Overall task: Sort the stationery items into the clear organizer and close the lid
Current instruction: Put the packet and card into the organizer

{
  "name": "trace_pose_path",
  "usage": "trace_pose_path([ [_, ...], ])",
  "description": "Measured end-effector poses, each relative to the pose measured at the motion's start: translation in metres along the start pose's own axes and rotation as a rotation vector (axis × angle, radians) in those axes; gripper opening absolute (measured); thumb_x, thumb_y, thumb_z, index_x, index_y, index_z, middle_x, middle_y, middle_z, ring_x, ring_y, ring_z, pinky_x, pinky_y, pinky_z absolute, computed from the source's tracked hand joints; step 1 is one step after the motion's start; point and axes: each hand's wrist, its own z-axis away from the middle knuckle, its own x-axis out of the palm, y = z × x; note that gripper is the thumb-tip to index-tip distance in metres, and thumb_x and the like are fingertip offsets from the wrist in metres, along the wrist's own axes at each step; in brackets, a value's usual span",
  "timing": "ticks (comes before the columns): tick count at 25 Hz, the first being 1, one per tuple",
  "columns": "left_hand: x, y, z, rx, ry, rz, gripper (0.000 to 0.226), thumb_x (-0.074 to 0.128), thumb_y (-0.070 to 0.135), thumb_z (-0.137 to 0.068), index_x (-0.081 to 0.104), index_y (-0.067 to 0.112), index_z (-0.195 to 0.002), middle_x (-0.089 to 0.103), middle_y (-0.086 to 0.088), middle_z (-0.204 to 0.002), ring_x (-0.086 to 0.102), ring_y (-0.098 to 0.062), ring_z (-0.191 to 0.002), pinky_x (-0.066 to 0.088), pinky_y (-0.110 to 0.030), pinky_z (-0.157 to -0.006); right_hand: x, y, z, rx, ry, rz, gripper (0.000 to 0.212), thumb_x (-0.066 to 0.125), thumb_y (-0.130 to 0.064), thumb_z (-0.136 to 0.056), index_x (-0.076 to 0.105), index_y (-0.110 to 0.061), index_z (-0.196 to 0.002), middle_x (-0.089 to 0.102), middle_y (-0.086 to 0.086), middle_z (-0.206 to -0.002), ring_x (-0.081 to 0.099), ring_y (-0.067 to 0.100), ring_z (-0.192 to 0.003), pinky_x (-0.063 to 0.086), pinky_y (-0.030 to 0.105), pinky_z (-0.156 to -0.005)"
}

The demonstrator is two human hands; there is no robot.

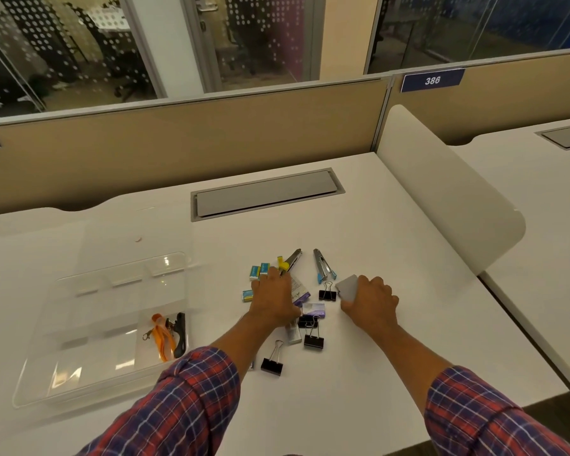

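The clear organizer (79,330) lies open at the left of the white desk, its lid (135,238) folded back. One compartment holds an orange lanyard (161,337) and a black clip. My left hand (273,299) rests flat over the pile of stationery, covering a purple-and-white packet (301,291). Small blue staple boxes (259,271) lie beside its fingers. My right hand (371,302) grips a grey block (348,287). Two staplers, one with yellow (290,261) and one with blue (323,266), lie beyond the hands. Black binder clips (313,339) lie between my forearms.
A grey cable hatch (267,195) is set into the desk behind the pile. A beige partition runs along the back edge. A white divider panel (441,199) stands at the right, with another desk beyond it.
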Motion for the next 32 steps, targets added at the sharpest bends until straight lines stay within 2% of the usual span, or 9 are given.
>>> trace_pose_path([
  [5, -0.007, -0.014, 0.013, -0.014, 0.093, 0.191, 0.081, 0.078, 0.044, -0.074, 0.041, 0.021, -0.142, 0.047, -0.007, -0.131, 0.047, -0.026, -0.125, 0.039, -0.044, -0.105, -0.007, -0.005, 0.002, 0.214, 0.027, -0.386, 0.066, 0.075, -0.059, -0.065, 0.059, -0.012, -0.109, 0.058, 0.011, -0.106, 0.058, 0.03, -0.098, 0.051, 0.037, -0.074],
  [11, -0.019, -0.038, 0.035, 0.017, 0.199, 0.322, 0.084, 0.073, 0.045, -0.079, 0.037, 0.019, -0.151, 0.052, -0.006, -0.134, 0.048, -0.027, -0.125, 0.038, -0.037, -0.1, -0.032, -0.044, 0.013, 0.383, 0.025, -1.231, 0.031, 0.077, -0.03, -0.077, 0.067, -0.01, -0.098, 0.063, 0.005, -0.086, 0.06, 0.017, -0.069, 0.057, 0.034, -0.063],
  [13, -0.024, -0.05, 0.045, 0.042, 0.21, 0.43, 0.088, 0.074, 0.046, -0.082, 0.032, 0.018, -0.155, 0.049, -0.006, -0.133, 0.049, -0.022, -0.121, 0.042, -0.019, -0.086, -0.038, -0.065, 0.023, 0.456, -0.095, -1.6, 0.019, 0.07, -0.027, -0.082, 0.065, -0.009, -0.088, 0.058, 0.011, -0.082, 0.051, 0.02, -0.064, 0.049, 0.033, -0.058],
  [16, -0.038, -0.07, 0.064, 0.025, 0.258, 0.556, 0.083, 0.073, 0.045, -0.086, 0.033, 0.02, -0.154, 0.049, -0.004, -0.13, 0.046, -0.011, -0.11, 0.035, -0.007, -0.064, -0.039, -0.098, 0.041, 0.368, -0.285, -1.874, 0.036, 0.057, -0.032, -0.088, 0.065, -0.007, -0.113, 0.061, 0.015, -0.094, 0.054, 0.023, -0.078, 0.049, 0.034, -0.062],
  [18, -0.046, -0.085, 0.075, -0.011, 0.306, 0.655, 0.076, 0.074, 0.045, -0.086, 0.04, 0.021, -0.15, 0.053, -0.003, -0.126, 0.05, -0.012, -0.108, 0.037, -0.007, -0.065, -0.037, -0.122, 0.052, 0.29, -0.356, -1.902, 0.047, 0.054, -0.037, -0.091, 0.062, -0.006, -0.126, 0.064, 0.017, -0.105, 0.058, 0.025, -0.087, 0.051, 0.036, -0.065],
  [22, -0.057, -0.123, 0.098, -0.102, 0.407, 0.909, 0.057, 0.078, 0.035, -0.084, 0.056, 0.022, -0.134, 0.061, 0.004, -0.115, 0.061, -0.015, -0.103, 0.05, -0.013, -0.068, -0.036, -0.179, 0.078, 0.19, -0.418, -1.731, 0.032, 0.047, -0.033, -0.102, 0.063, -0.011, -0.118, 0.072, 0.017, -0.106, 0.067, 0.031, -0.091, 0.055, 0.045, -0.075],
  [26, -0.058, -0.164, 0.122, -0.185, 0.451, 1.009, 0.066, 0.076, 0.042, -0.08, 0.054, 0.024, -0.139, 0.062, 0.005, -0.118, 0.065, -0.02, -0.108, 0.064, -0.036, -0.084, -0.018, -0.234, 0.101, 0.042, -0.375, -1.423, 0.022, 0.046, -0.03, -0.105, 0.06, -0.019, -0.118, 0.072, 0.012, -0.112, 0.07, 0.032, -0.101, 0.06, 0.047, -0.082],
  [29, -0.052, -0.203, 0.14, -0.245, 0.503, 1.021, 0.053, 0.076, 0.043, -0.081, 0.057, 0.028, -0.129, 0.063, 0.006, -0.119, 0.065, -0.02, -0.109, 0.063, -0.028, -0.08, -0.004, -0.28, 0.113, -0.02, -0.308, -1.214, 0.016, 0.051, -0.028, -0.104, 0.059, -0.018, -0.113, 0.069, 0.009, -0.11, 0.07, 0.023, -0.092, 0.063, 0.04, -0.075],
  [32, -0.047, -0.247, 0.157, -0.353, 0.544, 1.013, 0.074, 0.077, 0.045, -0.079, 0.05, 0.025, -0.145, 0.06, 0.005, -0.128, 0.062, -0.018, -0.114, 0.061, -0.023, -0.079, 0.007, -0.323, 0.116, -0.12, -0.213, -1.038, 0.009, 0.061, -0.027, -0.099, 0.056, -0.024, -0.106, 0.066, 0.005, -0.112, 0.068, 0.019, -0.089, 0.062, 0.032, -0.071],
])
